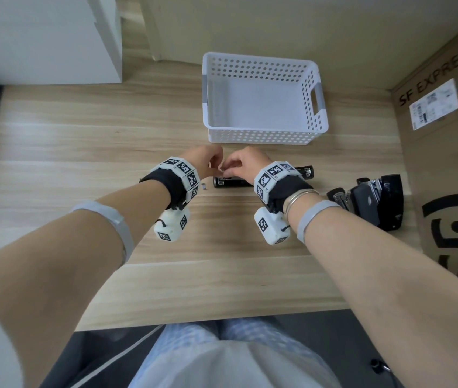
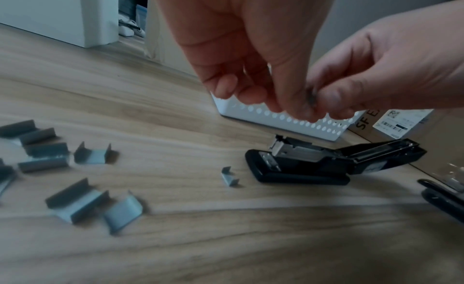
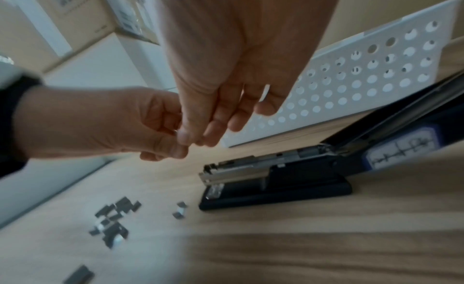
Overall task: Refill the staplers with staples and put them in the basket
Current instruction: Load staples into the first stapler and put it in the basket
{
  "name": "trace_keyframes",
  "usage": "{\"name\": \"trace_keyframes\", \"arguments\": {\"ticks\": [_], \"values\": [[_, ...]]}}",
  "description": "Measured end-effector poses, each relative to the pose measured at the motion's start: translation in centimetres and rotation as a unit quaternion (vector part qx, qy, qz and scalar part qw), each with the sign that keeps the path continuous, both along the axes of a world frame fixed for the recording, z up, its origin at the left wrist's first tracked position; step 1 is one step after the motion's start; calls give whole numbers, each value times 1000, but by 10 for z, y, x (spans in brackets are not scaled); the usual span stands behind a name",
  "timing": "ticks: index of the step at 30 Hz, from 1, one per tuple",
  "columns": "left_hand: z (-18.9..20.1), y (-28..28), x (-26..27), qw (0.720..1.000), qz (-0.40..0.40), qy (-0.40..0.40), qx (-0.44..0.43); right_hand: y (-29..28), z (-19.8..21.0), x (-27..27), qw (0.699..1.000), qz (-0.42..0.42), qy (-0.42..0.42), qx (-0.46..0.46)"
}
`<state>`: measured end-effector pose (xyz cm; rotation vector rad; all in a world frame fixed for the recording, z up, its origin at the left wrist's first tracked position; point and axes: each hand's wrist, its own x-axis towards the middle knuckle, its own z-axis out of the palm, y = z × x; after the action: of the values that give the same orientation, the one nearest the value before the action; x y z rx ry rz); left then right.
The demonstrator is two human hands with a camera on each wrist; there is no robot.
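The left hand (image 2: 253, 55) and right hand (image 2: 391, 69) meet fingertip to fingertip above the table (image 1: 82, 141), both raised clear of it. Between the right thumb and forefinger a small grey metal piece, apparently a staple strip (image 2: 312, 96), is pinched; the left thumb and forefinger close narrowly against the same point, but whether they grip the strip or only touch it cannot be told. The remaining fingers of both hands are loosely curled. Both wrists are bent downward, forearms converging from the near table edge, each carrying a black band with white marker blocks. Directly below the hands lies an open stapler (image 2: 326, 163): black plastic base flat on the wood, bright metal magazine exposed, lid swung back and away to the right. A short staple piece (image 2: 229, 177) lies just beside its nose. Further left, a loose group of staples (image 2: 57, 169) lies scattered on the table, each a grey U-section metal strip, some on their backs, some on their sides. More black staplers (image 1: 373, 203) lie clustered at the right, near a cardboard box (image 1: 451, 163). The basket (image 1: 264, 99), white plastic with perforated walls and cut-out handles, stands beyond the hands with nothing in it. The table is pale wood-grain laminate.
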<state>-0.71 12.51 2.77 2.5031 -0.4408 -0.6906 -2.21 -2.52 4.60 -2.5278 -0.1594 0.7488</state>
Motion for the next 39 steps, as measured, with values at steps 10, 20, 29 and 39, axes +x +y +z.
{"name": "trace_keyframes", "arguments": {"ticks": [10, 20, 29, 39], "values": [[-16, 2, -6, 997, -3, 66, 51, 3, -25, -4, 987, 50, -77, -128], [-22, -3, -4, 995, -4, 54, 90, 6, -30, 2, 991, 25, -63, -117], [-31, -15, 0, 993, -15, 59, 101, -10, -14, 8, 981, 9, -16, -192], [-28, -18, 5, 993, -39, 45, 105, -90, -1, -1, 967, -16, 101, -232]]}}
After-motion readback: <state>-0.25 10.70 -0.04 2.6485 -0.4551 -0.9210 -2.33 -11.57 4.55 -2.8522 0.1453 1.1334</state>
